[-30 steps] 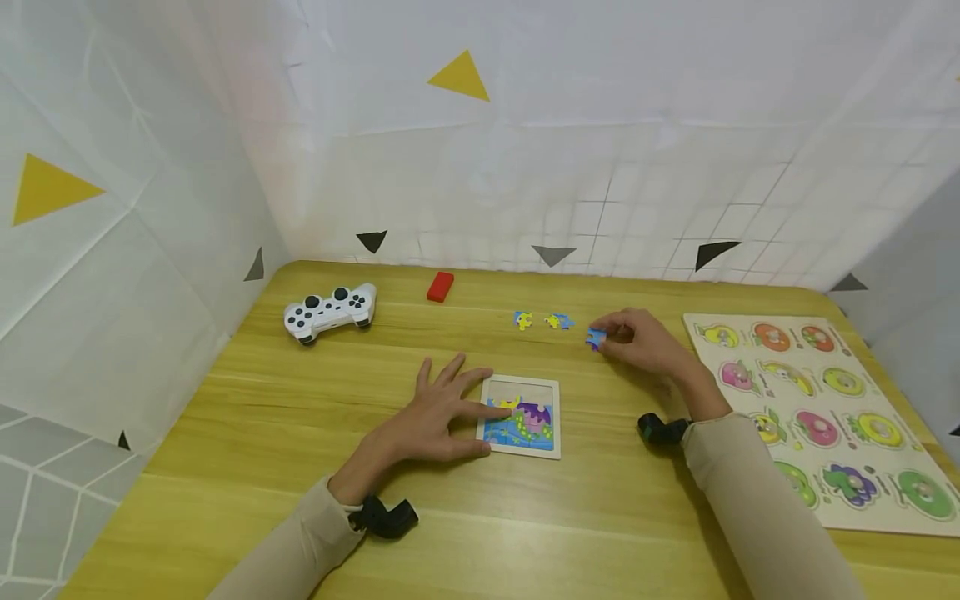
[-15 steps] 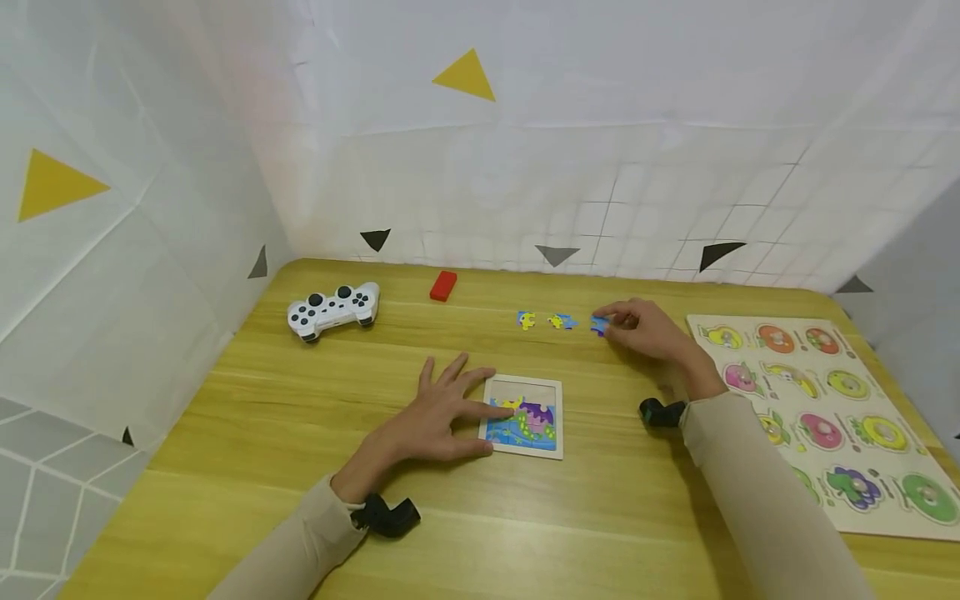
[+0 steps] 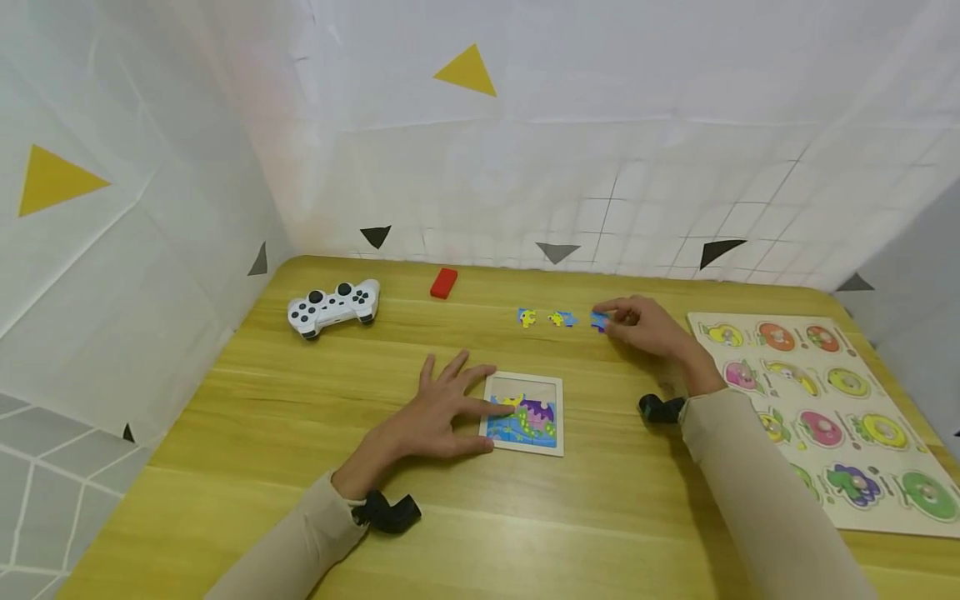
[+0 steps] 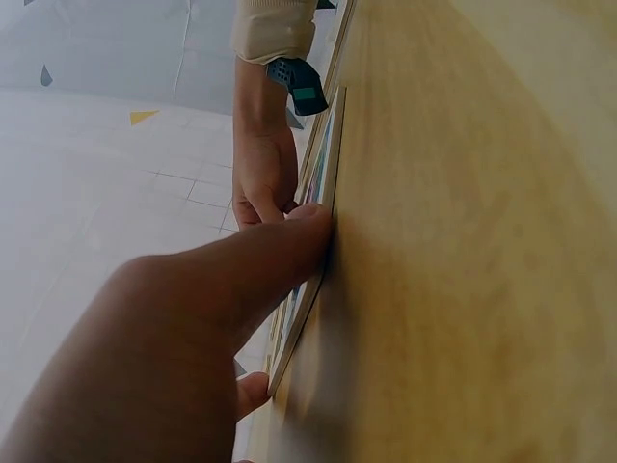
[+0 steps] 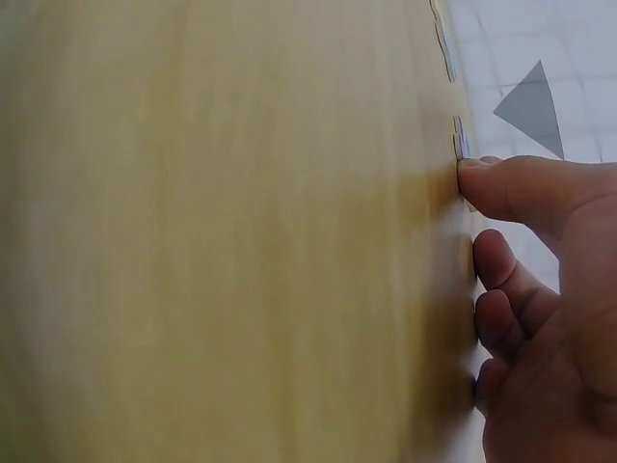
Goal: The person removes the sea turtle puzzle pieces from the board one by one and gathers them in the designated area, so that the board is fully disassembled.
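Note:
My left hand point(image 3: 442, 417) lies spread on the left side of a small framed jigsaw puzzle point(image 3: 522, 452). Its thumb rests at the frame's lower left, one finger reaches over the yellow and purple picture, and another touches the top left corner. The upper part of the frame shows bare backing. My right hand point(image 3: 648, 327) pinches a blue puzzle piece point(image 3: 597, 322) at the table surface, between thumb and finger; part of the piece is hidden. To its left lie a blue-and-yellow piece point(image 3: 561, 319) and a yellow piece point(image 3: 527, 317) with blue.
A white game controller point(image 3: 333, 308) sits at the back left, and a red block point(image 3: 444, 283) near the back edge. On the right, a large wooden fruit puzzle board point(image 3: 806, 396) lies beside my right forearm. White sheeting point(image 3: 525, 167) rises behind the table.
My right hand has moved the blue piece slightly back, roughly into line with the other two loose pieces. My left hand has stayed on the framed puzzle.

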Available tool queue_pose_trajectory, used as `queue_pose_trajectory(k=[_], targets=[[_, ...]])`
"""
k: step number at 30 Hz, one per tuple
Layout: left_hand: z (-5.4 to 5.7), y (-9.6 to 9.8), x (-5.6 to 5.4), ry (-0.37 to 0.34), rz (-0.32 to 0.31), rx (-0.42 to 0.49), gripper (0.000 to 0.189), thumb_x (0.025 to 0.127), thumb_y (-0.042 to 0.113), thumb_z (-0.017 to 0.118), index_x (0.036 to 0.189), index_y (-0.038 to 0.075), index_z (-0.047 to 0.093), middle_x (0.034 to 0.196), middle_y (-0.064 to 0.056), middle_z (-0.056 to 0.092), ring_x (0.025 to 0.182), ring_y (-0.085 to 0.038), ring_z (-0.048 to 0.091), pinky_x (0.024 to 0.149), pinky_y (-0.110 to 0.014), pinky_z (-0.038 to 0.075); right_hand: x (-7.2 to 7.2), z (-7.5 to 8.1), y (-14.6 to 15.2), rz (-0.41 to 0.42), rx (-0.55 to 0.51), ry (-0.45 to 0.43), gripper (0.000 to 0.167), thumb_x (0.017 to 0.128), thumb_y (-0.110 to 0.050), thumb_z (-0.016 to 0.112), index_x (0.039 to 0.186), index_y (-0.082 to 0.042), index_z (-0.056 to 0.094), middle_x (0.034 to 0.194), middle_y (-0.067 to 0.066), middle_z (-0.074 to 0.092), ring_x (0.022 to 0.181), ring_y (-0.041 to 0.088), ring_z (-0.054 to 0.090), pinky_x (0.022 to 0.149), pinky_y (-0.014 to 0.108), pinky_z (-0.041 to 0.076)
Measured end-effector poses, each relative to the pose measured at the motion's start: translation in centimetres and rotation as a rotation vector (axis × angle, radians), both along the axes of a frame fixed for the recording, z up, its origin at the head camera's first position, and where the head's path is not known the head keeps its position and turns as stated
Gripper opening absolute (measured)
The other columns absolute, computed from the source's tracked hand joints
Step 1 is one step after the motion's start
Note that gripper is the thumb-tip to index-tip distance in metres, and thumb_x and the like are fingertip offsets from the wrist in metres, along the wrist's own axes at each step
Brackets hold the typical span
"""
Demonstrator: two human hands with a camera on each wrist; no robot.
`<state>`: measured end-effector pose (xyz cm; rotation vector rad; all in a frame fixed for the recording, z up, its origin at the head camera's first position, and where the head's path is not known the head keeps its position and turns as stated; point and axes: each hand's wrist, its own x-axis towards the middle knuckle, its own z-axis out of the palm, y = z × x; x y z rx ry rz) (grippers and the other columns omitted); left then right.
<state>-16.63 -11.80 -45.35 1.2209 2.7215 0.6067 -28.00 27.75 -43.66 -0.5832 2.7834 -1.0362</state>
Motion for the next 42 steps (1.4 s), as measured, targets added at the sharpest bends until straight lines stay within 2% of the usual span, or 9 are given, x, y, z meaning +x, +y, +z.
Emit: queue_pose_trajectory(k=[12,19,20,21,27,28,31,35,42], targets=[[0.0,0.1,0.0,-0.009,0.005,-0.004,0.050,0.092,0.062,0.063,0.139,0.046,0.060,0.168,-0.002,0.029,0.157,-0.046,0.007,0.114,-0.078,-0.007,0.6,-0.6,0.3,-0.082,-0.113,-0.045,0.043,0.102,-0.022,0.062,0.144,-0.010,0.058,0.123,0.020,0.062,0.093,0.024,0.056,0.075,0.028,0.050],[-0.1,0.2,-0.1,-0.003,-0.001,0.014,0.049,0.091,0.061,0.065,0.137,0.045,0.062,0.167,-0.004,0.031,0.157,-0.047,0.008,0.113,-0.080,-0.006,1.9,-0.4,-0.2,-0.121,-0.158,-0.036,0.043,0.104,-0.022,0.059,0.145,-0.009,0.056,0.128,0.022,0.058,0.103,0.027,0.055,0.080,0.027,0.047],[-0.1,0.2,-0.1,-0.003,0.000,0.016,0.049,0.090,0.061,0.065,0.137,0.045,0.063,0.167,-0.003,0.031,0.157,-0.047,0.008,0.113,-0.080,-0.006,2.3,0.0,-0.5,-0.126,-0.166,-0.047,0.043,0.103,-0.020,0.059,0.145,-0.008,0.056,0.128,0.023,0.058,0.103,0.029,0.055,0.080,0.028,0.047],[-0.1,0.2,-0.2,-0.002,0.000,0.020,0.049,0.090,0.061,0.066,0.136,0.045,0.063,0.167,-0.004,0.031,0.157,-0.047,0.009,0.113,-0.080,-0.006,2.8,0.5,-1.0,-0.120,-0.176,-0.047,0.042,0.103,-0.017,0.060,0.143,-0.006,0.057,0.127,0.024,0.058,0.103,0.029,0.055,0.080,0.027,0.046],[-0.2,0.0,-0.2,-0.013,0.011,0.036,0.048,0.088,0.061,0.069,0.133,0.044,0.066,0.167,-0.003,0.033,0.157,-0.046,0.009,0.113,-0.079,-0.007,3.6,0.2,-2.3,-0.077,-0.224,-0.012,0.035,0.101,-0.013,0.063,0.135,-0.006,0.064,0.120,0.020,0.063,0.097,0.023,0.053,0.077,0.025,0.044],[-0.2,0.0,-0.2,-0.017,0.012,0.042,0.048,0.088,0.060,0.069,0.133,0.044,0.066,0.167,-0.003,0.033,0.157,-0.046,0.009,0.114,-0.079,-0.007,3.5,-0.2,-2.4,-0.069,-0.229,-0.017,0.034,0.101,-0.014,0.063,0.134,-0.008,0.065,0.118,0.018,0.063,0.095,0.022,0.051,0.077,0.026,0.043],[-0.2,0.0,-0.2,-0.030,0.019,0.061,0.046,0.088,0.059,0.071,0.131,0.043,0.068,0.166,-0.003,0.034,0.158,-0.045,0.009,0.114,-0.078,-0.008,4.2,0.1,-3.4,-0.029,-0.230,-0.047,0.032,0.100,-0.013,0.064,0.132,-0.008,0.066,0.117,0.016,0.061,0.093,0.023,0.047,0.079,0.028,0.042],[-0.1,0.0,-0.2,-0.049,0.029,0.087,0.043,0.086,0.057,0.074,0.126,0.043,0.071,0.166,-0.003,0.035,0.158,-0.045,0.008,0.114,-0.078,-0.009,4.8,0.4,-4.6,0.055,-0.193,-0.039,0.030,0.099,-0.013,0.066,0.128,-0.008,0.069,0.118,0.015,0.063,0.095,0.024,0.051,0.081,0.031,0.046],[0.0,0.1,-0.2,-0.052,0.039,0.107,0.039,0.083,0.057,0.078,0.119,0.041,0.074,0.164,-0.004,0.039,0.157,-0.047,0.010,0.114,-0.079,-0.007,6.0,0.8,-6.8,0.194,-0.106,0.057,0.028,0.094,-0.014,0.073,0.122,-0.009,0.073,0.112,0.009,0.069,0.100,0.024,0.060,0.084,0.037,0.051]])
